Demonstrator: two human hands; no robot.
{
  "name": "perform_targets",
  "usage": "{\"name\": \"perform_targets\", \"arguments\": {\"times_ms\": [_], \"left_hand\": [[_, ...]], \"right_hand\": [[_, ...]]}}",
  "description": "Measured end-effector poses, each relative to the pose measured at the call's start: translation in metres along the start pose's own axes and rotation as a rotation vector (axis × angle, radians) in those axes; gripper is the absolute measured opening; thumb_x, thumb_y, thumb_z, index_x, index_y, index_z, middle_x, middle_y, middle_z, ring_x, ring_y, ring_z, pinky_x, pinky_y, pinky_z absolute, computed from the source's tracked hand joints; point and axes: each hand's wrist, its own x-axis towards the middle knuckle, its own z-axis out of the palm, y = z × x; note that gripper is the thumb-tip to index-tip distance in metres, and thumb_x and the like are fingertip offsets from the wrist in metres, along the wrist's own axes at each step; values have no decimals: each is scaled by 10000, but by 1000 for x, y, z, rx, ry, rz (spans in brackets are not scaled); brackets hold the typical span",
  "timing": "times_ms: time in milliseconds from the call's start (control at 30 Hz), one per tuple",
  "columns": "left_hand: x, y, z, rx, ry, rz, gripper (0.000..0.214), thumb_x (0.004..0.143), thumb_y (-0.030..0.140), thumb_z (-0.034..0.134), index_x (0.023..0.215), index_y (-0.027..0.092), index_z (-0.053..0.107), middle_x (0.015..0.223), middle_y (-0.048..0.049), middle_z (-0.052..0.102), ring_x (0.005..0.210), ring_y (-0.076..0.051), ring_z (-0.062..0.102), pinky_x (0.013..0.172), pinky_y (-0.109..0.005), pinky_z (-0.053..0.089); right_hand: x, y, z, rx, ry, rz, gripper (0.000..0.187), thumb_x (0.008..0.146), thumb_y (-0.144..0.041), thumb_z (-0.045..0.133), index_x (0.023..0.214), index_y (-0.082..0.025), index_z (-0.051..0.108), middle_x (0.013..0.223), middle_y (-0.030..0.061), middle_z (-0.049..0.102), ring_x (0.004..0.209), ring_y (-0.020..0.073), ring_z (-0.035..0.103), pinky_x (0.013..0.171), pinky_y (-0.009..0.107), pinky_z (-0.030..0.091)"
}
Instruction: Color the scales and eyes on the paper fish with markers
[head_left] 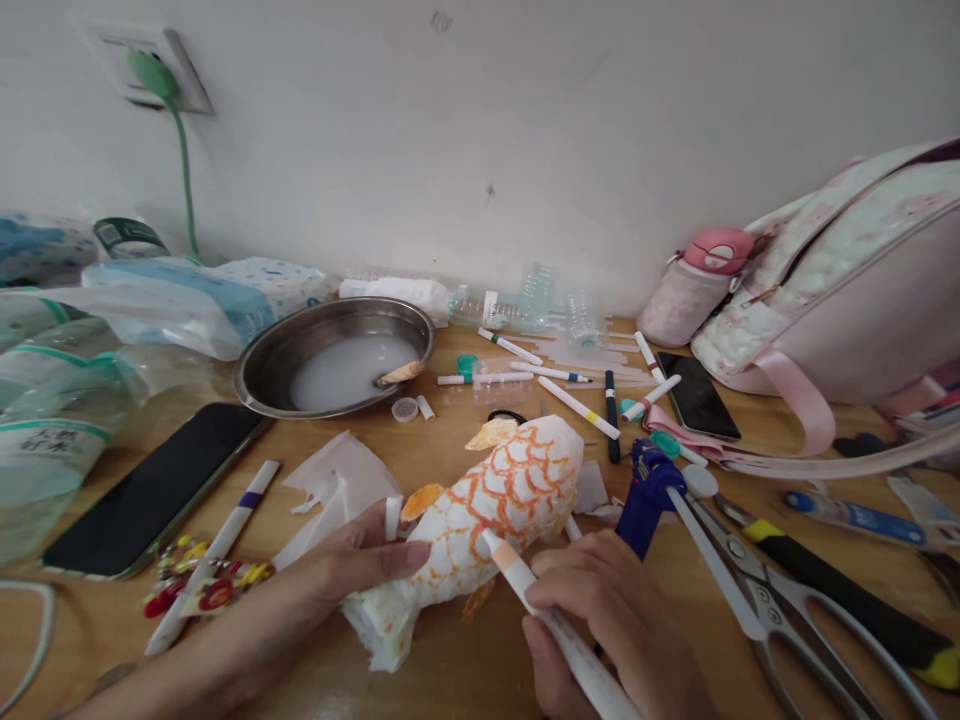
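Note:
A white paper fish (487, 505) with orange scale markings lies on the wooden table (450, 660), its tail toward me. My left hand (352, 560) grips its body near the tail, fingers wrapped on it, with a small white cap between them. My right hand (607, 620) is closed on a white marker with an orange tip (517, 570), the tip touching the fish's lower side.
A metal bowl (337, 355) of milky liquid stands behind. A black phone (150, 490) and a marker (225, 540) lie at left. Scissors (787, 600) and a blue glue gun (649, 490) lie at right, with loose markers (577, 405), another phone (697, 395) and a pink bag (847, 290).

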Motion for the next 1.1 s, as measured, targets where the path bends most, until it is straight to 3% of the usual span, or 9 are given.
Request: {"name": "perform_targets", "arguments": {"times_ms": [233,367,567,733,867,1033,1100], "left_hand": [[2,-8,-8,1,-6,-26,349,705,468,809,949,240,706,747,54,747,712,-160,656,633,-217,474],[2,-8,-5,-13,-13,-11,352,714,393,804,985,223,657,789,48,768,729,-171,672,668,-238,468],[6,-14,2,-99,-15,-9,479,679,378,825,1044,256,540,975,7,808,976,-290,734,844,-362,506],[7,-20,6,-95,3,67,455,667,407,824,1003,262,554,1013,-13,806,961,-294,741,849,-389,500],[11,-31,3,-41,36,97,511,604,487,854,949,257,556,915,-6,788,894,-293,729,791,-390,493],[19,-44,-5,90,220,293,548,578,536,870,807,259,457,757,58,689,766,-205,664,703,-316,476],[21,-45,-7,103,240,312,557,592,540,861,829,264,440,748,58,686,736,-199,656,674,-308,476]], "right_hand": [[0,0,-1,13,9,-8,119,775,-83,544,825,-189,561,677,-26,678,586,81,609,589,214,490],[-3,-2,-2,13,-16,-13,78,829,-126,523,842,-201,535,687,-26,676,574,89,599,586,241,479],[-6,-5,-2,-4,-36,-10,110,820,-103,522,864,-204,521,693,-22,685,585,98,623,593,245,486],[-6,-5,-2,11,-47,11,132,800,-91,533,877,-198,538,707,-7,692,597,108,640,592,247,515],[-6,-6,0,24,-25,21,129,804,-89,525,874,-196,544,703,-10,686,598,103,643,601,240,532],[-11,-10,6,10,92,48,68,871,-149,537,918,-198,541,677,-4,653,581,111,614,558,241,518],[-12,-11,5,-8,56,35,80,869,-156,575,925,-205,547,674,-7,649,570,109,602,546,238,516]]}}
